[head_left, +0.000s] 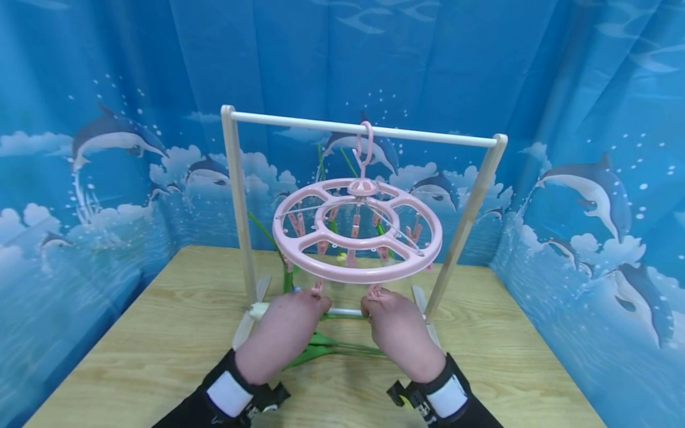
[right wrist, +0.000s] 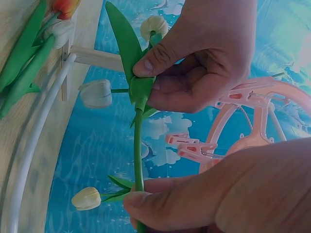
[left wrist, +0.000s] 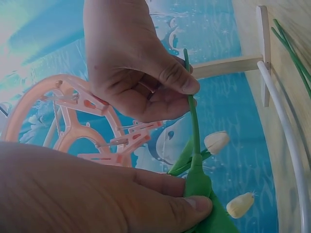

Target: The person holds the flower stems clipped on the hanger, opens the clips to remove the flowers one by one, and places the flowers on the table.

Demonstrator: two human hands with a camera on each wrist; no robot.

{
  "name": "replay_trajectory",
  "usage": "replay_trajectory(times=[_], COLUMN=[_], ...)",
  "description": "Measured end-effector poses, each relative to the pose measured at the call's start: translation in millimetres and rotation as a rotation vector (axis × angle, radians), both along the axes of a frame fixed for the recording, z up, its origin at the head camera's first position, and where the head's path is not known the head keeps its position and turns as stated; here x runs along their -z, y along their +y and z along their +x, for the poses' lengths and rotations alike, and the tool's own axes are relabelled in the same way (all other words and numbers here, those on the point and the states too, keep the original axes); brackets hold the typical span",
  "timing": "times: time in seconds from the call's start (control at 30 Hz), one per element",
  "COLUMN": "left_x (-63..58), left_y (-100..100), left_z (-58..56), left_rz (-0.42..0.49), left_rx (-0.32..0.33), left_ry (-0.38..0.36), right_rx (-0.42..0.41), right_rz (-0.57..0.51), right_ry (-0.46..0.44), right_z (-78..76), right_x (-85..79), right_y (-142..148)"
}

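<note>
An artificial tulip with a green stem [right wrist: 138,150] and a cream-white head [right wrist: 154,27] is held between both hands. My left hand [head_left: 299,312] pinches it at the base of its leaves [left wrist: 197,183], below the head. Farther along, my right hand [head_left: 395,318] pinches the bare stem between thumb and fingers. Both hands are under the front rim of a round pink clip hanger [head_left: 342,273], close to two of its dangling clips [head_left: 318,288]. More white tulips [right wrist: 95,93] show beyond the hands in the wrist views, heads pointing down.
The hanger hooks over the white top bar [head_left: 299,122] of a wooden rack [head_left: 241,208]; a lower bar [left wrist: 286,131] runs near the table. Green-leaved tulips [head_left: 316,351], one with an orange-red head [right wrist: 66,7], lie on the wooden table [head_left: 497,356]. Blue dolphin curtains [head_left: 289,53] surround it.
</note>
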State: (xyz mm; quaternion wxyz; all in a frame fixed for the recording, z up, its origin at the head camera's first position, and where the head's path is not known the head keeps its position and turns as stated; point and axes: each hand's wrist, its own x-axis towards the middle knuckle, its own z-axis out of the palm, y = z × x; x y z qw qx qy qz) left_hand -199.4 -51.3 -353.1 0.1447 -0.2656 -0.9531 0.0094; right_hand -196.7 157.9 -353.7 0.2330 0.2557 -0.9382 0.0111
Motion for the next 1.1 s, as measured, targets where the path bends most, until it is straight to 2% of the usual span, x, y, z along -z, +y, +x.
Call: replay_trajectory(times=[0.27, 0.63, 0.93, 1.1], left_x=[3.3, 10.7, 16.4, 18.9], left_y=[0.4, -1.7, -2.4, -2.3], left_z=[-1.4, -3.5, -6.3, -7.9], left_rz=[-0.041, 0.072, 0.134, 0.142], left_rx=[0.008, 0.055, 0.082, 0.078], left_ry=[0.017, 0.058, 0.049, 0.046], right_rx=[0.011, 0.008, 0.023, -0.003], right_rz=[0.016, 0.046, -0.027, 0.026], right_ry=[-0.065, -0.038, -0.069, -0.068], right_z=[-3.1, -6.6, -7.9, -10.0], right_x=[1.8, 6.4, 10.3, 13.3], right_y=[-0.8, -0.4, -0.5, -1.2])
